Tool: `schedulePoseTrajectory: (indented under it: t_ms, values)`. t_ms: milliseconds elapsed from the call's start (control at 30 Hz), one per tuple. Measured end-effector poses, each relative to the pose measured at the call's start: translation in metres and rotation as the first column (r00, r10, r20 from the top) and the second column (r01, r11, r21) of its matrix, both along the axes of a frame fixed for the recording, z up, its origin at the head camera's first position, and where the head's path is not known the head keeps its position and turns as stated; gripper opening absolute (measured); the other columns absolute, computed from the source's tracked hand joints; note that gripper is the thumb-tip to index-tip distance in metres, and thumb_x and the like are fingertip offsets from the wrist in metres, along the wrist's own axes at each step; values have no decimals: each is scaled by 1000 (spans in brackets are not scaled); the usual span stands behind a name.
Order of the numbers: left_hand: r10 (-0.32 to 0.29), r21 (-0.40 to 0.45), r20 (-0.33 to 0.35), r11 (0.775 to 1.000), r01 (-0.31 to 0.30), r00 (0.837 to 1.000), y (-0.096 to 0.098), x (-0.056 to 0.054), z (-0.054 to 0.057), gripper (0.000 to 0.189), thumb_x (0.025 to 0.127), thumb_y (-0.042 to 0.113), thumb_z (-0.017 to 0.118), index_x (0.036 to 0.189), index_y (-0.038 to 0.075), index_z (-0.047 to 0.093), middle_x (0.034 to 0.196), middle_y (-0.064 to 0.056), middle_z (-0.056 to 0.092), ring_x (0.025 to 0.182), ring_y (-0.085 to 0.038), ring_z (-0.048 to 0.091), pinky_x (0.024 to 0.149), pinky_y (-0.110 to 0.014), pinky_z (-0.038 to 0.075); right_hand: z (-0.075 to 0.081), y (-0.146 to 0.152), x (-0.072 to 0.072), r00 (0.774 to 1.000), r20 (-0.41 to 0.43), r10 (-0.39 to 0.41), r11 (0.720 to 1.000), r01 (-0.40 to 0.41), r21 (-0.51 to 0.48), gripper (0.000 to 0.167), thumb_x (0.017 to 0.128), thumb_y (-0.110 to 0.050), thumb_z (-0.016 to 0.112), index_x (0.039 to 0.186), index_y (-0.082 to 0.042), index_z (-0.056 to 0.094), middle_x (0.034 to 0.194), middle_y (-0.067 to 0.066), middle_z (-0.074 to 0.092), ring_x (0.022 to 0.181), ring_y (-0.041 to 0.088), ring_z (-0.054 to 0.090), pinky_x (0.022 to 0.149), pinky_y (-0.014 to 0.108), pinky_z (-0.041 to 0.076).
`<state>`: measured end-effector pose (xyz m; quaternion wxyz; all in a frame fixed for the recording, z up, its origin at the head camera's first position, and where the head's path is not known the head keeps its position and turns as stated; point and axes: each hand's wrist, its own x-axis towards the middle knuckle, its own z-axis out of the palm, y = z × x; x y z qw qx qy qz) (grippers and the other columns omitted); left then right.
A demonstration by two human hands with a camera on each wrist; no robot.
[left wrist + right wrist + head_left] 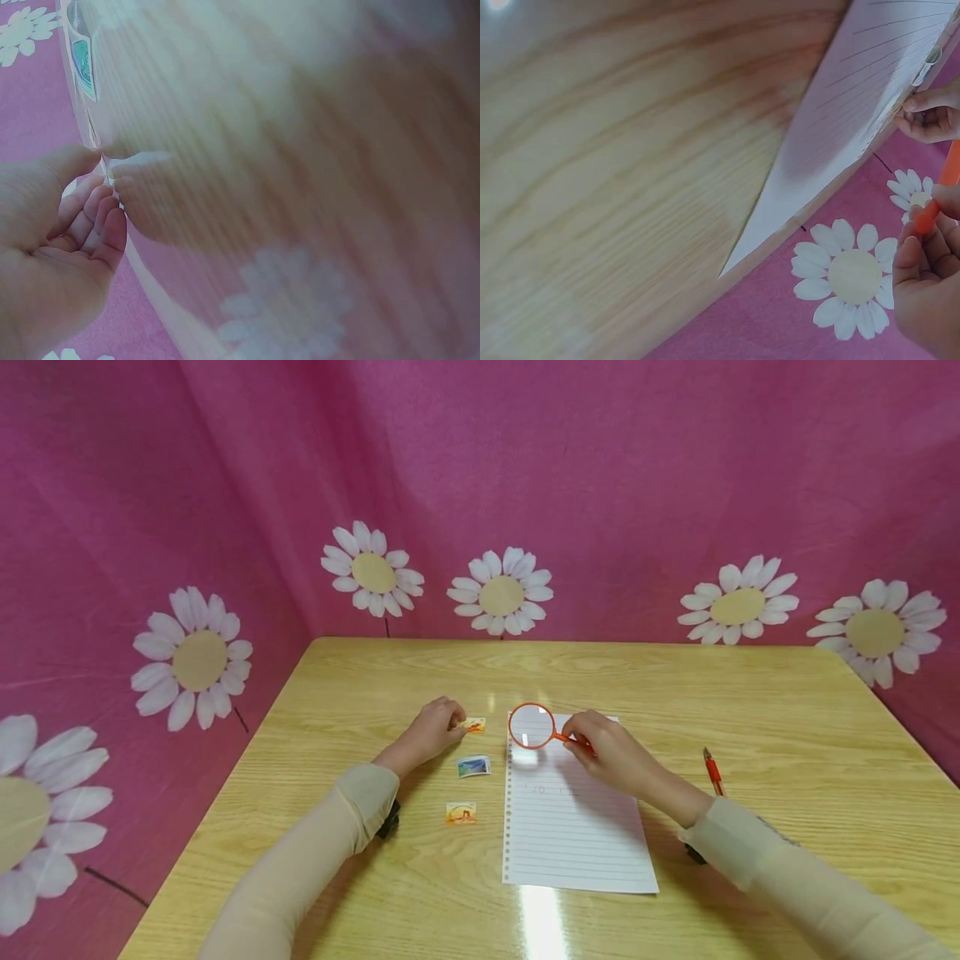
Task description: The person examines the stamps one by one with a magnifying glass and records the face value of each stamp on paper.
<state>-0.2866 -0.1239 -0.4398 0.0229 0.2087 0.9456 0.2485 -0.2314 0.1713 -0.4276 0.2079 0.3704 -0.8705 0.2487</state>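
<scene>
My right hand (611,750) grips the handle of an orange-rimmed magnifying glass (532,727), its lens raised over the top left of a lined sheet of paper (577,843). In the right wrist view the orange handle (951,169) sits between thumb and fingers. My left hand (435,731) pinches the left edge of the farthest stamp (475,725), yellow and orange. Nearer me lie a blue-green stamp (474,767), slightly curled, and another yellow-orange stamp (461,813), in a column left of the paper.
A red pen (713,772) lies right of the paper, beyond my right forearm. Faint writing marks the sheet's upper part. The wooden table (360,677) reflects light near its front. A pink curtain with white daisies (600,485) hangs behind and to the left.
</scene>
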Motion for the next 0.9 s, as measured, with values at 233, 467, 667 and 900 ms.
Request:
schedulePoseTrajectory:
  t_ms: [233, 467, 667, 900]
  values:
    - [9, 14, 7, 1000, -9, 1000, 1, 0, 2, 17, 94, 12, 64, 105, -2, 63, 93, -12, 57, 82, -19, 50, 77, -35, 47, -1, 11, 2, 1000, 1, -15, 1000, 15, 5, 17, 79, 7, 72, 86, -4, 61, 78, 3, 59, 71, 12, 50, 62, 26, 44]
    - [1, 18, -4, 1000, -1, 1000, 1, 0, 0, 15, 93, 9, 64, 103, -3, 63, 91, -12, 57, 80, -18, 49, 75, -33, 46, -2, 21, 6, 999, 9, -40, 999, 40, 14, 17, 79, 7, 71, 87, -4, 62, 80, 3, 61, 73, 12, 51, 62, 26, 45]
    - [-1, 22, -12, 1000, 1, 1000, 1, -1, -2, 14, 93, 8, 64, 102, -3, 63, 90, -12, 56, 80, -18, 49, 75, -33, 45, -1, 32, 10, 998, 7, -61, 998, 61, 25, 19, 78, 9, 72, 86, -4, 62, 82, 5, 62, 74, 13, 52, 63, 27, 46]
    - [0, 22, 4, 1000, 0, 1000, 1, -1, -1, 16, 94, 10, 64, 104, -2, 63, 93, -12, 57, 81, -19, 49, 76, -33, 46, 0, 48, 13, 998, -10, -65, 997, 65, 29, 22, 75, 13, 72, 86, -4, 62, 83, 5, 64, 74, 14, 53, 64, 28, 48]
